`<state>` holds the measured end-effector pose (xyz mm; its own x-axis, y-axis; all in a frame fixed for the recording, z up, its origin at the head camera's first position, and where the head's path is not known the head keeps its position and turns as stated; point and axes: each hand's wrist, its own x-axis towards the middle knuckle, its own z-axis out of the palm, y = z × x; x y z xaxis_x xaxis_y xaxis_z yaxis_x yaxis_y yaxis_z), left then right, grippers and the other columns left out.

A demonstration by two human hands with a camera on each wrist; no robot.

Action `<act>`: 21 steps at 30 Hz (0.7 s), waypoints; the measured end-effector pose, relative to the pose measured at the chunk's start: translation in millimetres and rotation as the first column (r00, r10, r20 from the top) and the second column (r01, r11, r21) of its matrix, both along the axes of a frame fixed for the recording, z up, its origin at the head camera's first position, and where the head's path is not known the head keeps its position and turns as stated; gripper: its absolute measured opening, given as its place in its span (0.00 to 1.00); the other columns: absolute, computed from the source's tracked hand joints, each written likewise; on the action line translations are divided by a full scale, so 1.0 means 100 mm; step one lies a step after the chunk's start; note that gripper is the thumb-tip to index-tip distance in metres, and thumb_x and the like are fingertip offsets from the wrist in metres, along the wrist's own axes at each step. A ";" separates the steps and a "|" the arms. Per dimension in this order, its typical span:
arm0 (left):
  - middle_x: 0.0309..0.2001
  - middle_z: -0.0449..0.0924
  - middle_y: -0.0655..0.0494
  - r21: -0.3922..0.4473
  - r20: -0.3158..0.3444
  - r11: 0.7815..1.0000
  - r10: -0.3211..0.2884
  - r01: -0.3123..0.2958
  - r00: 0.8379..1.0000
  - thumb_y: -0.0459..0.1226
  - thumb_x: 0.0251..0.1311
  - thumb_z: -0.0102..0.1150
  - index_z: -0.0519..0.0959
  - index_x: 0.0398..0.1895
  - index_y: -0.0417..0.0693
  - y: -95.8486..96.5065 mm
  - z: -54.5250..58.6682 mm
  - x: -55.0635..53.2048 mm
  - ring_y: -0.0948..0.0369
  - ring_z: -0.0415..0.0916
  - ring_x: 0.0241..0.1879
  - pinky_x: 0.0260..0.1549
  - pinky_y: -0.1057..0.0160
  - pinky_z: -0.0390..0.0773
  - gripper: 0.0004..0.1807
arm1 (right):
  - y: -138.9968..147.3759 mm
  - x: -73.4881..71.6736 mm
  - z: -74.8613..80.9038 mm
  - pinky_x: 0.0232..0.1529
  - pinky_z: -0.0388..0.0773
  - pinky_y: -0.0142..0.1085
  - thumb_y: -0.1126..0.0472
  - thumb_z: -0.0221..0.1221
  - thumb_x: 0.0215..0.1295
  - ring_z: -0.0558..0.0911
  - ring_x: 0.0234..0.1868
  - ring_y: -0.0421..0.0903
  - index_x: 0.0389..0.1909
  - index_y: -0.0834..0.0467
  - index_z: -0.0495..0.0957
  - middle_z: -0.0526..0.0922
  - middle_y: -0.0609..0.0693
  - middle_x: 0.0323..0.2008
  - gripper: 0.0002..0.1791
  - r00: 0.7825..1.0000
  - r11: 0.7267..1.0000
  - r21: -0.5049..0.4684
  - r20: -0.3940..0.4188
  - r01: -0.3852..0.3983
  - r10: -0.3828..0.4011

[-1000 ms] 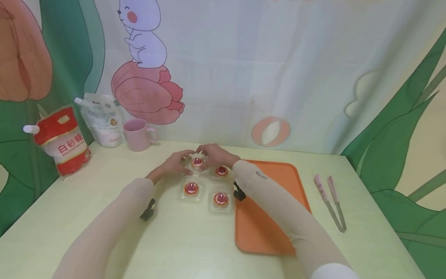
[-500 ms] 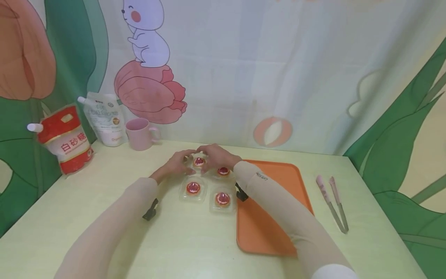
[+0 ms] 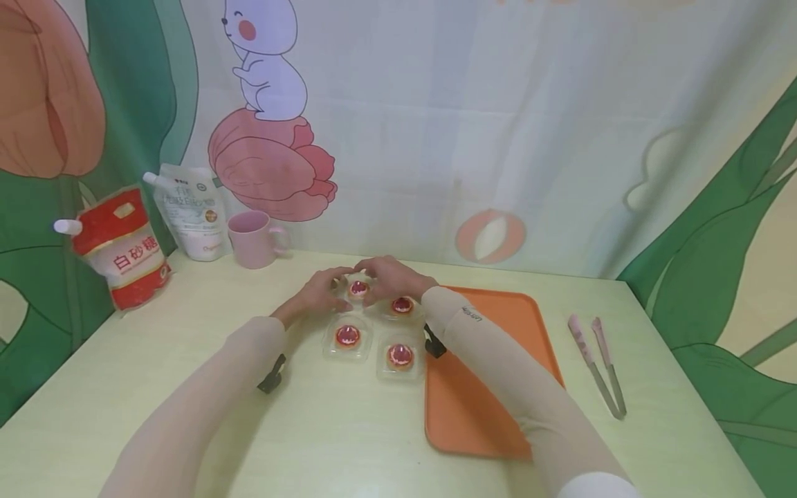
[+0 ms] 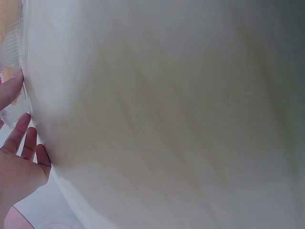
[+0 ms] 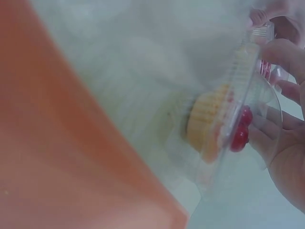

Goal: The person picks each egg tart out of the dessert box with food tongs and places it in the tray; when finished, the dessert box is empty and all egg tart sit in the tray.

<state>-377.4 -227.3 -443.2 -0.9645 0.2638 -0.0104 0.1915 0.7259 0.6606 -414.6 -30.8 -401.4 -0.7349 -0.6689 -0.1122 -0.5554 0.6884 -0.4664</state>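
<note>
While the left hand (image 3: 320, 290) and right hand (image 3: 398, 279) seemingly grip opposite sides of the rear clear plastic tart box (image 3: 359, 304), three similar boxes (image 3: 346, 353) sit close by; rightward lies a smooth, round-cornered orange tray (image 3: 463, 411), leftward stretches pale tabletop (image 3: 333, 429).

Long beige sleeves (image 3: 205, 387) have black wrist fittings (image 3: 272, 377) beneath, and dark lettering (image 3: 472, 315) marks the right one.

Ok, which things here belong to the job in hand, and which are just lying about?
In the job:
left hand, right hand
back-left boxed tart, between them
three other boxed tarts, likely

Lying about, it seems:
orange tray
tongs
pink mug
red bag
white pouch
</note>
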 end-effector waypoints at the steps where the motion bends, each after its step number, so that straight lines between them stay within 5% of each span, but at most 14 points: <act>1: 0.66 0.71 0.36 -0.001 -0.004 1.000 0.000 0.000 1.000 0.34 0.57 0.71 0.65 0.73 0.44 0.00 0.00 0.00 0.40 0.70 0.63 0.65 0.43 0.69 0.40 | 0.00 -0.01 -0.01 0.62 0.76 0.47 0.56 0.74 0.54 0.76 0.66 0.55 0.68 0.50 0.71 0.77 0.57 0.65 0.39 1.000 1.000 0.002 -0.003 -0.002 0.002; 10: 0.64 0.72 0.34 0.006 -0.032 1.000 -0.009 0.009 0.999 0.33 0.55 0.72 0.65 0.72 0.41 0.03 0.03 0.01 0.40 0.71 0.60 0.64 0.44 0.70 0.41 | 0.01 -0.07 0.00 0.61 0.76 0.51 0.56 0.73 0.55 0.76 0.65 0.57 0.67 0.50 0.72 0.76 0.60 0.65 0.37 0.998 1.000 -0.025 0.063 0.013 -0.012; 21: 0.67 0.68 0.35 0.036 0.025 0.999 0.010 -0.011 1.000 0.32 0.54 0.72 0.62 0.74 0.43 0.02 -0.01 0.03 0.39 0.67 0.65 0.65 0.43 0.68 0.44 | 0.05 -0.11 -0.04 0.65 0.73 0.52 0.59 0.72 0.57 0.74 0.67 0.57 0.68 0.51 0.70 0.74 0.61 0.67 0.37 0.993 0.997 -0.080 0.115 -0.022 0.031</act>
<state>-374.4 -225.7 -444.0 -0.9668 0.2544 -0.0249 0.1672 0.7031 0.6911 -425.3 -26.0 -405.6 -0.7016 -0.6982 -0.1421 -0.5122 0.6329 -0.5806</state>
